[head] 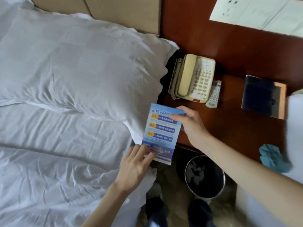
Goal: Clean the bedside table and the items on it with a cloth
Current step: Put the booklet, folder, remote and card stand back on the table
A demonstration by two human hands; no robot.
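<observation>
One card, gripped by left hand and right hand; one cloth on desk, four o'clock from right hand.

free: tbl btw remote & dark box | obst: phone

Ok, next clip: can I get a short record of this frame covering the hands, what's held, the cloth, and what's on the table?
held item: blue printed leaflet, where bed meets bedside table
left hand: fingers on the leaflet's lower edge
right hand: grips the leaflet's upper right corner
cloth: blue-green, crumpled at the table's near right edge, in neither hand
on table: cream telephone, remote beside it, dark flat item
floor: bin in front of the table
</observation>
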